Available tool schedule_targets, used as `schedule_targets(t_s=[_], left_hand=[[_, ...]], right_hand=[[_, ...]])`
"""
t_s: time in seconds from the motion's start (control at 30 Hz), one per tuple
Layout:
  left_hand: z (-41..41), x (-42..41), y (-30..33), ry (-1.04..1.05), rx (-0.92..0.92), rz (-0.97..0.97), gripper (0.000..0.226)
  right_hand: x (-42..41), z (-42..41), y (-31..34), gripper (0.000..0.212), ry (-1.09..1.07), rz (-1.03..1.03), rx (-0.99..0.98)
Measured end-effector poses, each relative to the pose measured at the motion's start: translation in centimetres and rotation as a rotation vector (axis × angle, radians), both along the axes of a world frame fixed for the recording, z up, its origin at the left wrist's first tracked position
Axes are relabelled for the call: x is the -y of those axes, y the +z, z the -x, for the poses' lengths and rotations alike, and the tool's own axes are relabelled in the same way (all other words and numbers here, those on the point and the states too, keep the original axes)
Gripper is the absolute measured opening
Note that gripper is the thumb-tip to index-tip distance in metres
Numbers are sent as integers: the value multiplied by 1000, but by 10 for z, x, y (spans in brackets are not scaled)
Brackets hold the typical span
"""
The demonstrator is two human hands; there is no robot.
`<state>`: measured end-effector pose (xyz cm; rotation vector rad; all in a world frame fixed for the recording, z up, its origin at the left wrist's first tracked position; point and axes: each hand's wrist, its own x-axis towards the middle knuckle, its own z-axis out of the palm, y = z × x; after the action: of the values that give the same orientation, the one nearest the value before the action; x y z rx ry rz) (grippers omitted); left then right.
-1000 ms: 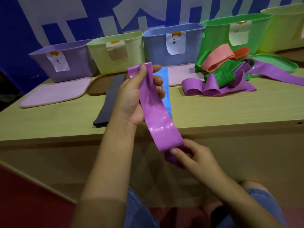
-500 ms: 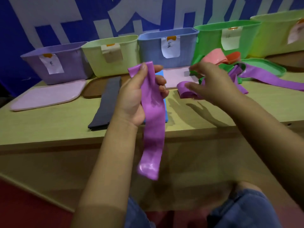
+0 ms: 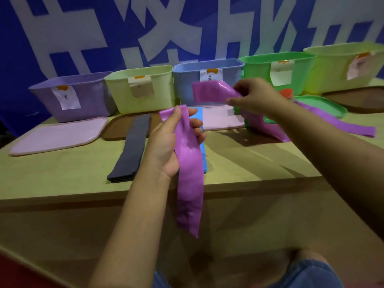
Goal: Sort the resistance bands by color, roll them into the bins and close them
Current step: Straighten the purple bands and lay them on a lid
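The right forearm [image 3: 311, 142] hides most of the band pile, and the bin labels' [image 3: 66, 97] writing is illegible.

Single head-worn wide-angle view, looking forward and down across the table [image 3: 62, 179] toward the blue wall [image 3: 104, 21]. Close range: forearms fill the foreground, a knee at the bottom edge.

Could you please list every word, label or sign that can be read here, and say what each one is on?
None can be read for certain.
Blue wall: large white characters, cropped.
Purple bin label: handwritten mark, blurred.
Pale green bin label: blank or illegible.
Blue bin label: handwritten character, blurred.
Green bin label: blurred.
Yellow-green bin label: blurred.
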<state>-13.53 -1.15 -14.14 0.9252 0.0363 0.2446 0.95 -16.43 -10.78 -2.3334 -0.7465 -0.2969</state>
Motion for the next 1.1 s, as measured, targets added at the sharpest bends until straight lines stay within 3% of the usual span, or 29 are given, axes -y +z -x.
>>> schedule_targets(t_s=[0.23,0.43,0.67,0.87,0.93,1.1], left_hand=[[-6,6,3,73,-40,22,24],[-5,5,8,178,0,-7,25],[6,10,24,252,3,-29,43],[23,11,32,327,80,-27,25],[26,11,31,330,116,-51,6],[35,15,22,299,137,-205,17]], right_hand=[[7,3,39,26,-21,-527,3],[-5,15,50,32,45,-654,12],[-17,61,43,24,168,-612,6],[-10,127,-2,37,271,-590,-107],[-7,141,-17,45,305,-604,-182],[2,150,-38,57,412,-597,-336]])
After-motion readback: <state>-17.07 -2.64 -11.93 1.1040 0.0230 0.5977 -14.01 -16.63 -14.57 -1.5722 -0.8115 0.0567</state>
